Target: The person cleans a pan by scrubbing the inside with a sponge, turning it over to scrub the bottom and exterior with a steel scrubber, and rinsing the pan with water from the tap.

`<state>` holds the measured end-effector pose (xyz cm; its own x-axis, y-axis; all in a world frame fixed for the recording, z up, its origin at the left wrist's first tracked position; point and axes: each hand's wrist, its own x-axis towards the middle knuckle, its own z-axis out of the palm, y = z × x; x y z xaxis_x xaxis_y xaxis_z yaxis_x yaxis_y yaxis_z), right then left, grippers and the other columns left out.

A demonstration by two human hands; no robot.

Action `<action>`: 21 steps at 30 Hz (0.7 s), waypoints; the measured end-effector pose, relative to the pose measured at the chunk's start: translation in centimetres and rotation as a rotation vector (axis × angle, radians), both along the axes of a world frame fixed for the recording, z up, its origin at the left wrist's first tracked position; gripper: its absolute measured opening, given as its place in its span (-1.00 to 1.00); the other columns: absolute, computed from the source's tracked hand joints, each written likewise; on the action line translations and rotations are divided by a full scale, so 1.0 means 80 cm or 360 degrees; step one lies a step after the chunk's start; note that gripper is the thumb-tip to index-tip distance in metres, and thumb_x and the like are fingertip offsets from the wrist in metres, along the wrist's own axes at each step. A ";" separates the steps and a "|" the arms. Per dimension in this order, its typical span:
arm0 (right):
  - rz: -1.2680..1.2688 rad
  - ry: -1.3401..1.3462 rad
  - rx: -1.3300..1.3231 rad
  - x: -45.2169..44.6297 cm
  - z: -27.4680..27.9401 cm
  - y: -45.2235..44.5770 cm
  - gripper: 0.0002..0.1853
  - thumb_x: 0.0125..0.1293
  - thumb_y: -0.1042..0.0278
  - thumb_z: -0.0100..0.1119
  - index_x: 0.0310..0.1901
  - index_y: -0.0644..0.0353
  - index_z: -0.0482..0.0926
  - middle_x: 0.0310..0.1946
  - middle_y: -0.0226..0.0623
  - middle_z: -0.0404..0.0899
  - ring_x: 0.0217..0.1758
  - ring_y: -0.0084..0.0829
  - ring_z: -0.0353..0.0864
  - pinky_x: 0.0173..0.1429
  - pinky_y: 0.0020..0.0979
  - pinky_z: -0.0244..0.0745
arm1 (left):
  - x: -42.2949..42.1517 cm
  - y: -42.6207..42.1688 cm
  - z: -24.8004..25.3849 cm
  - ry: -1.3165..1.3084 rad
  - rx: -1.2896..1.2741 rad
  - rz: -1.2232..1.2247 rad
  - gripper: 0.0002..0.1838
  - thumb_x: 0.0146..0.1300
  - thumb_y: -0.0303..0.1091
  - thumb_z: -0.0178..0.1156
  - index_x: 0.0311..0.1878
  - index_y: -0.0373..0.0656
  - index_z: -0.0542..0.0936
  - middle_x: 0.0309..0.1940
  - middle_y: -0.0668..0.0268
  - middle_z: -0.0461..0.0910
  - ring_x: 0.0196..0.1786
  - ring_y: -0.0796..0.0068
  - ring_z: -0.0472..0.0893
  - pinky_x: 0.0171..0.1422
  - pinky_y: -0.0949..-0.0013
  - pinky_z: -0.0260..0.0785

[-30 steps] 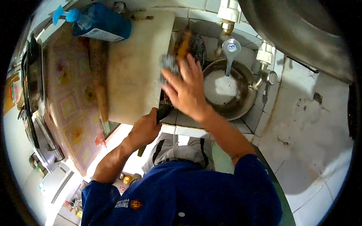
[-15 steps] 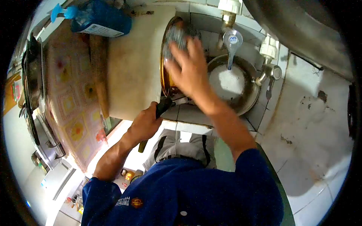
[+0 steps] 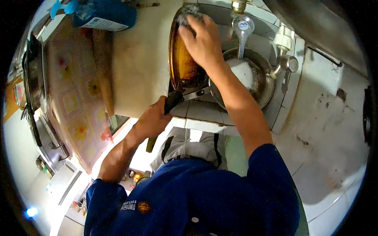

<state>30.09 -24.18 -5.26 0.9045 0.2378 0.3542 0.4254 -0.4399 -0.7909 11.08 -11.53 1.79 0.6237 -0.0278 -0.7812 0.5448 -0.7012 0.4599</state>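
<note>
My left hand (image 3: 151,122) is closed around the black handle of a frying pan (image 3: 184,59). The pan is tipped up on its side in the tiled sink, and its brown, burnt-stained surface faces right. With bent fingers my right hand (image 3: 204,43) presses a grey steel wool scourer (image 3: 190,13) against the pan's far end. Beside my right forearm a metal pot (image 3: 267,88) holds whitish, foamy water. Part of this pot is hidden behind the forearm.
A tap with a grey lever (image 3: 243,29) is above the pot, and a second tap (image 3: 287,65) juts out at right. Left of the pan lies a pale board (image 3: 138,67). A blue pump bottle (image 3: 104,15) lies at upper left. A large metal vessel (image 3: 327,23) overhangs the upper right.
My right hand has moved with the steel wool toward the pan's far end, uncovering more of the brown surface. My left hand keeps its hold on the handle.
</note>
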 end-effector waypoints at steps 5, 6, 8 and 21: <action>0.0239 -0.0180 -0.0051 -0.136 -0.025 -0.023 -0.65 0.15 0.39 0.26 0.02 0.06 0.59 0.24 0.05 0.29 0.33 0.27 0.17 0.35 0.13 0.14 | 0.018 0.004 0.016 0.0242 -0.0281 0.0333 -0.64 0.21 -0.40 0.14 0.04 -0.32 0.33 -0.62 0.22 0.45 -0.61 0.46 0.50 -0.51 0.31 0.34; 0.0283 -0.0160 -0.0011 -0.146 -0.027 -0.030 -0.64 0.14 0.43 0.26 0.02 0.03 0.60 0.25 0.03 0.28 0.35 0.25 0.15 0.37 0.13 0.12 | 0.020 0.005 0.017 0.0261 -0.0285 0.0339 -0.64 0.21 -0.41 0.13 0.04 -0.32 0.34 -0.63 0.25 0.44 -0.62 0.48 0.48 -0.52 0.33 0.33; 0.0240 -0.0121 0.0003 -0.125 -0.027 -0.031 -0.63 0.12 0.46 0.26 0.01 0.01 0.60 0.25 0.02 0.28 0.36 0.25 0.13 0.38 0.13 0.10 | 0.024 0.000 0.024 0.0282 -0.0357 0.0435 -0.64 0.20 -0.41 0.14 0.03 -0.32 0.35 -0.63 0.28 0.43 -0.62 0.51 0.46 -0.54 0.35 0.32; 0.0023 -0.0122 0.0080 -0.178 -0.073 -0.075 -0.58 0.07 0.59 0.26 0.02 0.12 0.51 0.32 0.11 0.17 0.37 0.24 0.16 0.38 0.03 0.15 | 0.053 -0.016 0.055 0.0297 -0.0521 0.0621 -0.75 0.14 -0.44 0.18 -0.15 -0.31 0.40 -0.62 0.36 0.41 -0.62 0.58 0.42 -0.55 0.46 0.25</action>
<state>15.82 -30.15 -11.10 0.8710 0.2305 0.4339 0.4913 -0.3939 -0.7768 15.29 -12.81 6.18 0.4877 -0.0825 -0.8691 0.8295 -0.2665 0.4908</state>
